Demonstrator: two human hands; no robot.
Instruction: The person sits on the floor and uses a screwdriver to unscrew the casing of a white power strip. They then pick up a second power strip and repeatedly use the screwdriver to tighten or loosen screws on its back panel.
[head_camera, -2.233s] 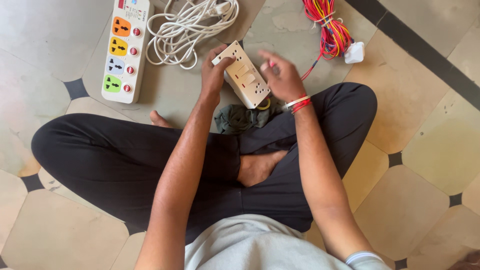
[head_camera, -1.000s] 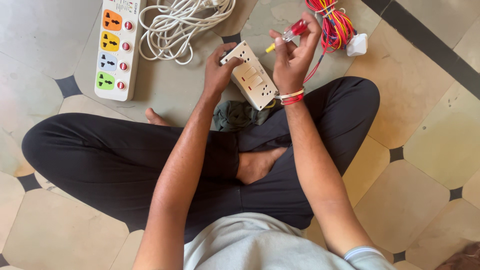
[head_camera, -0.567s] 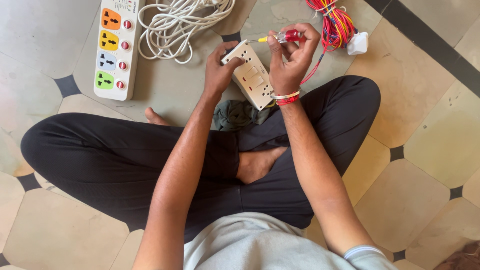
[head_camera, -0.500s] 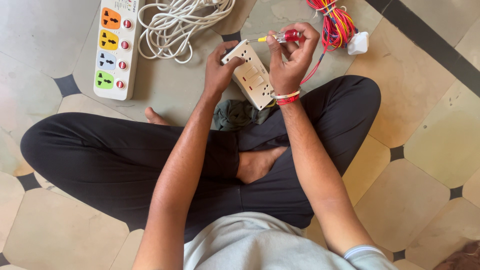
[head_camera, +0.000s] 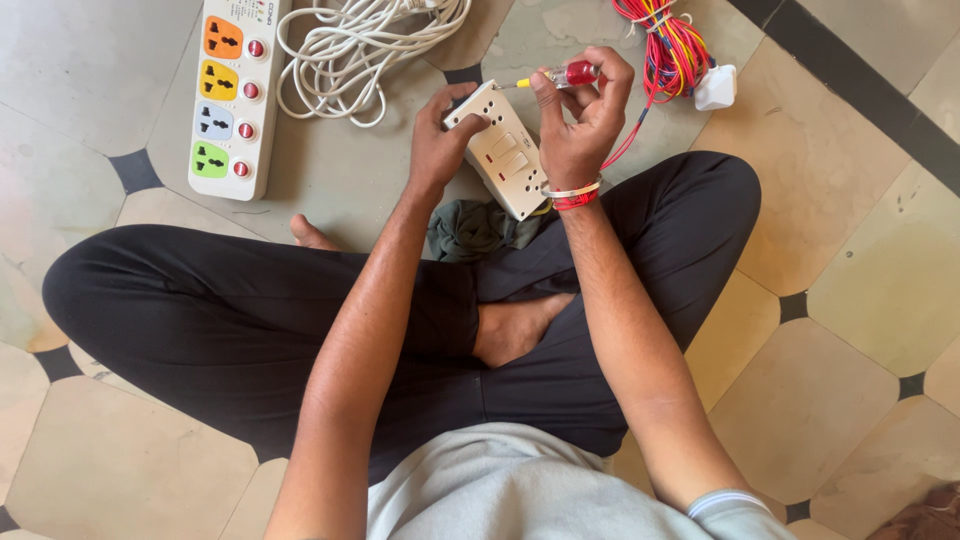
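I sit cross-legged on a tiled floor. My left hand (head_camera: 440, 140) grips the far end of a white switch-and-socket board (head_camera: 505, 155), tilted over my lap. My right hand (head_camera: 585, 115) holds a small red-handled screwdriver (head_camera: 565, 76) by its handle, its yellow tip pointing left just above the board's top edge. Red and white bands circle my right wrist. The board's lower end rests near a dark green cloth (head_camera: 470, 228) on my leg.
A white extension strip (head_camera: 232, 95) with coloured sockets lies at the far left, its white cable (head_camera: 365, 45) coiled beside it. A bundle of red, yellow and blue wires (head_camera: 665, 50) with a white plug (head_camera: 716, 88) lies at the far right.
My right hand reached out to the wires, came back holding the red-handled screwdriver, and turned its tip leftward toward the board's top. My left hand has kept its grip on the board.
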